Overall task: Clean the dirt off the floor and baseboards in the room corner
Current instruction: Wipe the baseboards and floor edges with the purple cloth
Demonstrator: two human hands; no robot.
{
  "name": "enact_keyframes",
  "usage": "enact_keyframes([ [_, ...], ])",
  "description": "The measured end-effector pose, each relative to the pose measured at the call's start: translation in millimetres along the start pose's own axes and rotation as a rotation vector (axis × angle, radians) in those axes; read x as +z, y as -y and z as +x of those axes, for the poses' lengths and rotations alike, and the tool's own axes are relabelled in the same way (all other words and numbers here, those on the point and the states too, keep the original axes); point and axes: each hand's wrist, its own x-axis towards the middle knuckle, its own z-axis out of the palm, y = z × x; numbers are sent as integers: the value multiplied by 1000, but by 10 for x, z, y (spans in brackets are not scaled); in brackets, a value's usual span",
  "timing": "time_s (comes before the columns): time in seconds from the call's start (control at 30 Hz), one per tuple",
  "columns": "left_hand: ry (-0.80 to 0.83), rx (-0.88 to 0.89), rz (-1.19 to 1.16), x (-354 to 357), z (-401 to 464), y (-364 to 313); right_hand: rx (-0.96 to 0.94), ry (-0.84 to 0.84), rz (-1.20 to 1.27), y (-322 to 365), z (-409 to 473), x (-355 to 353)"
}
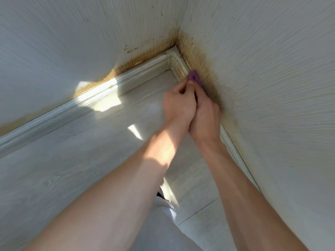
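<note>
- Where the two walls meet at the far right, both hands pressed together against the right-hand baseboard [183, 67], just near of the corner piece [172, 59].
- Left hand [178, 104]: fingers curled in a narrow fist, knuckles up; whether anything sits inside that fist cannot be told.
- Right hand [204, 115]: touching the left hand along its side, fingers curled narrow around a purple thing [195, 77], blurred, perhaps a brush or sponge.
- Purple thing: poking out past the fingertips, touching the top edge of the right baseboard where it meets the right wall [262, 87].
- Brown-yellow dirt stain [195, 57]: spread over both walls around the corner, thickest just above the baseboards, trailing left along the left wall [72, 42] above the left baseboard [108, 87].
- Dark specks higher up on the walls near the corner seam.
- Right baseboard near the corner: streaked brown; left baseboard paler, with a bright sun patch.
- Pale wood-grain floor [81, 151]: running near and left of the hands, sun patches on it and on the left forearm.
- White cloth [163, 223], near centre, between the forearms, low in the view.
</note>
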Motion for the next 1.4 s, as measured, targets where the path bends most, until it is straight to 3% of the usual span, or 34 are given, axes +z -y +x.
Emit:
enact_keyframes([
  [0.13,169,38,26,19,-386,283,55,-38,-63,-161,-391,-86],
  [0.33,-6,-17,-33,-22,182,-77,33,93,-90,97,204,-13],
  [0.53,227,-10,10,-90,-149,129,62,51,-23,-22,-77,-88],
  [0.73,53,-68,-113,-150,403,-353,97,162,-49,371,579,54],
  [0.83,165,-12,-3,-182,217,-134,100,152,6,254,321,5],
  [0.93,310,-28,-41,-230,104,26,108,89,38,157,104,-24],
  [1.13,215,-124,-256,-317,462,-369,90,140,-49,455,635,174],
  [1.4,161,-216,-270,-499,-301,359,5,-55,61,-10,-622,20],
])
